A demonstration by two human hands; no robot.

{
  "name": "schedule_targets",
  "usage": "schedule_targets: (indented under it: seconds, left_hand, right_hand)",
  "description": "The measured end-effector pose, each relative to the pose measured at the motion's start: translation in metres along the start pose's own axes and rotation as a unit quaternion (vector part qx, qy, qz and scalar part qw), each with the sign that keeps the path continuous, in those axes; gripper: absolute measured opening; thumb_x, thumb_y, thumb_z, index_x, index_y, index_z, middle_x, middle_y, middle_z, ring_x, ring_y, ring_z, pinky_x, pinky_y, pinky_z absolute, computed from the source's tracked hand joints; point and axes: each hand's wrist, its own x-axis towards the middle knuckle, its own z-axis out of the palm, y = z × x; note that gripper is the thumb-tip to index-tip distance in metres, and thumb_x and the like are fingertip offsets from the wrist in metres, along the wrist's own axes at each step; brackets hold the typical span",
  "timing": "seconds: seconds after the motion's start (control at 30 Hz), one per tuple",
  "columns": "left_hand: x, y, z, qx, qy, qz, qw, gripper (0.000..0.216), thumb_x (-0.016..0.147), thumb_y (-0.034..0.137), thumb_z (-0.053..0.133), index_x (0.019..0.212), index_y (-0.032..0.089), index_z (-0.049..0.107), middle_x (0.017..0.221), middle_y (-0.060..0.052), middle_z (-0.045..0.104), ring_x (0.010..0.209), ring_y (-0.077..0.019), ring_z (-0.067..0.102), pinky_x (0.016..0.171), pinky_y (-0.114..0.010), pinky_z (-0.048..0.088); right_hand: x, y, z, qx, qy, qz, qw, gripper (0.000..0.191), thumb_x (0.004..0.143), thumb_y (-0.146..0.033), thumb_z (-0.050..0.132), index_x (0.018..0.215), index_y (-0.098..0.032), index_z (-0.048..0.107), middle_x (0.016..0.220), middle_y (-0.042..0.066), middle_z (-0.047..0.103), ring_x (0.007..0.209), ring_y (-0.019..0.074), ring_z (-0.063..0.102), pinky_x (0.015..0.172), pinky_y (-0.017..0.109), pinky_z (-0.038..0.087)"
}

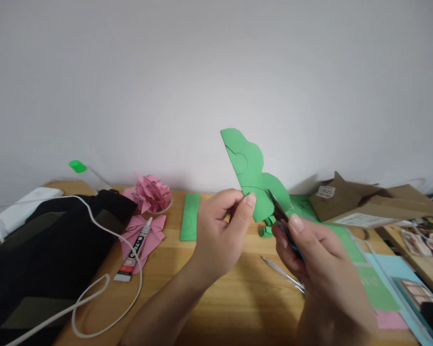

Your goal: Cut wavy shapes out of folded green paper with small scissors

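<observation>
We see our left hand (222, 230) and forearm (166, 305) bare to the lower edge of the view, our right hand (321, 254) and wrist (334, 312) equally bare, a short, rounded nail (251, 199) topping each thumb.

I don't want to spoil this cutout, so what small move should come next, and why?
Probably snip along the thin, dark curved line: the dark-bladed scissors in your right hand seem to have their tips near its end, and your left hand pinches the scalloped green paper beside it.
</observation>
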Motion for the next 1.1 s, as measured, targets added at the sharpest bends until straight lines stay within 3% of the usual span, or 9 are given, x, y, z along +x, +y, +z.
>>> schedule_targets:
  seconds: [0.57, 1.1]
  left_hand:
    - [-0.004, 0.002, 0.001, -0.019, 0.019, -0.008, 1.0, 0.039, 0.089, 0.023, 0.053, 0.055, 0.017, 0.035, 0.05, 0.006, 0.03, 0.045, -0.0053, 0.028, 0.045, -0.023, 0.026]
    - [-0.001, 0.006, -0.014, 0.012, -0.058, 0.043, 0.997, 0.029, 0.09, 0.019, 0.052, 0.061, 0.016, 0.052, 0.054, 0.004, 0.038, 0.051, -0.0069, 0.034, 0.048, -0.024, 0.029]
  right_hand:
    - [-0.005, 0.003, -0.003, 0.004, -0.019, -0.016, 1.0, 0.048, 0.096, -0.048, 0.045, 0.058, -0.019, 0.045, 0.047, -0.005, 0.033, 0.044, 0.0085, 0.022, 0.04, 0.025, 0.016]
    - [-0.006, -0.005, -0.007, -0.068, -0.033, -0.045, 0.996, 0.05, 0.097, -0.048, 0.045, 0.056, -0.019, 0.043, 0.044, -0.005, 0.032, 0.041, 0.0078, 0.024, 0.038, 0.025, 0.019]
